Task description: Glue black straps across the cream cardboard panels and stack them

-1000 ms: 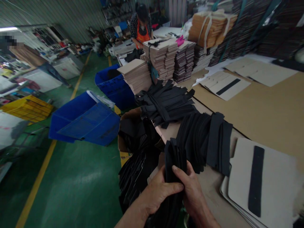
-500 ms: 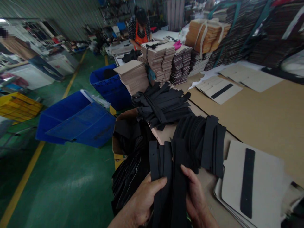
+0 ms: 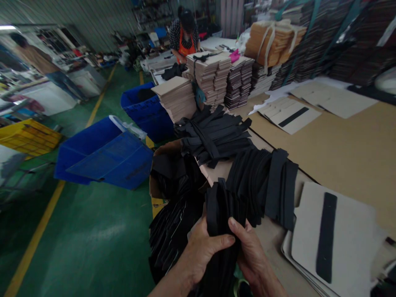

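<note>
A bundle of black strips [image 3: 221,212] is gripped between both hands, standing on edge with its lower end toward me. My left hand [image 3: 206,243] wraps around its left side, thumb across the front. From the right, my right hand [image 3: 247,243] closes on the same bundle, thumb near the left one. Just beyond, a row of black strips [image 3: 252,177] leans on the table, with a few broader strips [image 3: 280,185] at its right end. Farther back lies a loose heap of black strips [image 3: 216,134]. The strips' exact material cannot be made out.
Right of my hands sit beige panels [image 3: 307,235], the top one bearing a black strip. A carton [image 3: 154,181] of black pieces stands left of the table, near blue bins [image 3: 108,161]. Board stacks [image 3: 179,97] stand at the back; a person in an orange apron [image 3: 185,45] works behind them.
The strips, spread in two groups between my hands before, are now squeezed into one narrower bundle. My hands have come closer together. The view has shifted slightly.
</note>
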The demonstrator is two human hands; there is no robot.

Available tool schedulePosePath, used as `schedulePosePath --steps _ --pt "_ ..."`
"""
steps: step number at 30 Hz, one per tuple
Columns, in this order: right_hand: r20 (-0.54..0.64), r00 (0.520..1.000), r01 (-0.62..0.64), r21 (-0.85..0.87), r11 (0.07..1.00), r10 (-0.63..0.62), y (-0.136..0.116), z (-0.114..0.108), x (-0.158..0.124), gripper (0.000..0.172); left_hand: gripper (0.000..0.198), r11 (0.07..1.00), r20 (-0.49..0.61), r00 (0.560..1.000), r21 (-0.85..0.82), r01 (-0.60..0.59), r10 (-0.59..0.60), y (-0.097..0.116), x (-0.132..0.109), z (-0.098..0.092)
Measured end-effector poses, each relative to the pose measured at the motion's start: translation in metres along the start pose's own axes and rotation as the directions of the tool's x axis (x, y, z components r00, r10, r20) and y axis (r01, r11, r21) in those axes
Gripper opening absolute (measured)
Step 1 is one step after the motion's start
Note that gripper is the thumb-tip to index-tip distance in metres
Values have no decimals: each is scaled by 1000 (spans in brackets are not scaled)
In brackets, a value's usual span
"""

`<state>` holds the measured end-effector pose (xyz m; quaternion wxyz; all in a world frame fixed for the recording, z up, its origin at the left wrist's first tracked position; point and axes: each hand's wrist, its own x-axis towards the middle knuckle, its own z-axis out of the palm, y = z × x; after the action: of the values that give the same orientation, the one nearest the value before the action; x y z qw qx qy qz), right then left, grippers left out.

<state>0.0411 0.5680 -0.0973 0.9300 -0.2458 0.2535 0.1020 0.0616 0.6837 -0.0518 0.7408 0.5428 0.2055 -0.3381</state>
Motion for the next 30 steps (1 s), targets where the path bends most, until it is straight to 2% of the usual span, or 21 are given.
schedulePosePath --steps 3,10,16,25,27,30 --pt "-21 999 -30 28 999 31 -2 1 -1 66 62 999 -13 1000 27 -19 19 0 -2 -2" --pt "-80 994 -68 73 995 73 -3 4 -3 60 67 992 24 999 -123 43 -40 2 -1 -7" --pt "-137 986 -84 91 992 97 -6 7 -1 57 46 979 2 999 -197 51 -52 4 -1 -12" --pt "-237 960 -130 95 987 149 -4 3 5 55 37 988 -114 991 -146 59 -76 1 4 -22" --pt "-226 964 -126 85 988 143 -5 6 2 57 36 987 -125 989 -152 58 -77 0 4 -27" --pt "-143 978 -144 70 987 153 -7 7 -2 63 35 980 -91 993 -188 60 -78 0 3 -38"
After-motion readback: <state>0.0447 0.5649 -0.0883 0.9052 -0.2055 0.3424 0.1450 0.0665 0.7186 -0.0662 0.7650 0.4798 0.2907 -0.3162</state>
